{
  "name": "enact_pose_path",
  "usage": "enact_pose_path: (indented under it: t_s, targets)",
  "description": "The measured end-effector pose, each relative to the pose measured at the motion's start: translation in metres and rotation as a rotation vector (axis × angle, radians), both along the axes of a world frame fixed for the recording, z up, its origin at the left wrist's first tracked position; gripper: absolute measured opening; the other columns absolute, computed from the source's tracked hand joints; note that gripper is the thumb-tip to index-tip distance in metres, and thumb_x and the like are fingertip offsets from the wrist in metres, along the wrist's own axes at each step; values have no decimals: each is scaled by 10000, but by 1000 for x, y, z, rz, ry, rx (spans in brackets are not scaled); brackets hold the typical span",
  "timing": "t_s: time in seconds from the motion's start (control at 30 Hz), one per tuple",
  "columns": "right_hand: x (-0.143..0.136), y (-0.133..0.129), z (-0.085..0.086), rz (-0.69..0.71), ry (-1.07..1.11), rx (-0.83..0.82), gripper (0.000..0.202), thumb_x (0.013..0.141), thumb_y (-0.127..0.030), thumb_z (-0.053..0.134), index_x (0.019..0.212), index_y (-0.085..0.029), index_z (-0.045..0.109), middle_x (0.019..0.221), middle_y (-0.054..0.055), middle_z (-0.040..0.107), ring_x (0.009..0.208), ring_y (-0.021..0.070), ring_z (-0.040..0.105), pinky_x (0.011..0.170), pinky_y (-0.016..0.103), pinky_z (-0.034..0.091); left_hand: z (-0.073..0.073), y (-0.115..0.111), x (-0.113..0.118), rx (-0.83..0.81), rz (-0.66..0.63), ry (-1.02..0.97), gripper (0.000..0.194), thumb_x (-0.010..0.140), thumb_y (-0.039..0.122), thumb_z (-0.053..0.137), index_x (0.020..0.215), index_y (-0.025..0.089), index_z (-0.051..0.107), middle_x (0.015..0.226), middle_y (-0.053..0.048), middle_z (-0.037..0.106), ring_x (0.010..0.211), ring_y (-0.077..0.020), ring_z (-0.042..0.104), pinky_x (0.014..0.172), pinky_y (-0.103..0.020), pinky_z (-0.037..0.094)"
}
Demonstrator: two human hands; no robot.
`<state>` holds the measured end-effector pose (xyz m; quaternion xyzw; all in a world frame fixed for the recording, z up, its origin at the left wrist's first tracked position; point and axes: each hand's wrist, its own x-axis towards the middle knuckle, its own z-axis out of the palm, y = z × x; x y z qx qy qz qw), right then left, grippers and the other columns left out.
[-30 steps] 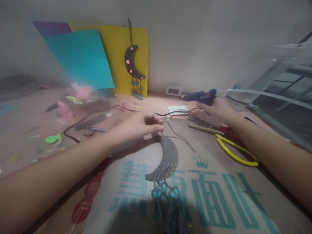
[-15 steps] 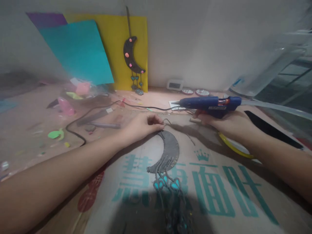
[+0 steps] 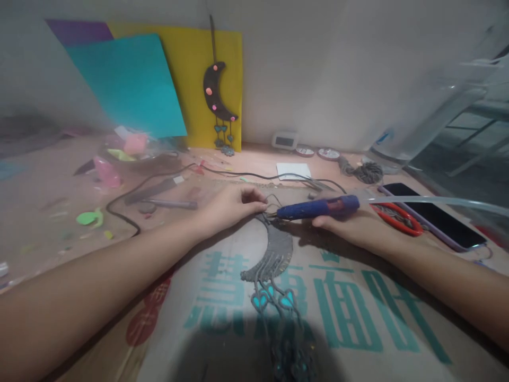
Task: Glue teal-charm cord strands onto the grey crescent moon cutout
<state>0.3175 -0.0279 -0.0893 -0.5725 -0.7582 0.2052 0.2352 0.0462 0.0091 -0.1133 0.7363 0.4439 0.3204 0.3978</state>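
Observation:
A grey crescent moon (image 3: 279, 246) lies on the printed cardboard (image 3: 207, 329), with cords and teal heart charms (image 3: 286, 300) trailing from its lower end. My left hand (image 3: 238, 204) is closed at the moon's upper tip, thumb and finger pinching a thin grey cord (image 3: 274, 197). My right hand (image 3: 345, 225) grips a blue hot glue gun (image 3: 314, 208). The gun's nozzle points left and is at the moon's upper tip, close to my left fingertips; whether it touches cannot be made out. A clear glue stick (image 3: 429, 200) sticks out of the gun's back.
At the right lie a phone (image 3: 441, 217), red-handled scissors (image 3: 400, 218) and a grey yarn bundle (image 3: 368, 172). A finished-looking moon hanging (image 3: 217, 93) leans on yellow card (image 3: 178, 63) at the back. The gun's black cable (image 3: 238, 174) crosses behind. Paper scraps (image 3: 91, 217) litter the left.
My right hand has brought the glue gun down and left, from above the table to the moon's upper tip. The phone and scissors now show more fully. My left hand stays in place.

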Motion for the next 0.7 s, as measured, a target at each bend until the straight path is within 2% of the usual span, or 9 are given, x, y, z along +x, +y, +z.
enact_pose_path:
  t_s: [0.17, 0.3, 0.53, 0.7]
  targets:
    - [7, 4, -6, -23, -29, 36, 363, 759, -627, 706, 882, -290, 762, 825, 41, 766, 779, 313, 718, 638, 405, 570, 1, -2, 0, 16, 11, 3, 159, 810, 328, 719, 837, 173, 736, 817, -8, 737, 768, -155, 640, 717, -262, 457]
    - [6, 5, -10, 8, -49, 63, 340, 748, -614, 730, 816, -280, 734, 749, 43, 729, 720, 297, 694, 613, 403, 552, 2, -2, 1, 4, 11, -8, 171, 805, 337, 715, 828, 167, 727, 795, -6, 725, 744, -150, 624, 706, -262, 453]
    - [-1, 3, -8, 30, -32, 114, 338, 769, -596, 685, 829, -263, 697, 714, 22, 704, 682, 264, 686, 605, 375, 554, 2, -3, 1, 27, 25, -2, 181, 810, 326, 692, 871, 159, 721, 821, -6, 733, 759, -153, 626, 702, -263, 453]
    - [-2, 2, -8, 33, -82, 121, 353, 788, -610, 660, 817, -263, 719, 761, 32, 736, 705, 275, 704, 615, 382, 554, 1, -1, 0, 50, -14, 18, 190, 855, 333, 655, 895, 158, 714, 844, -12, 734, 769, -151, 629, 726, -271, 460]
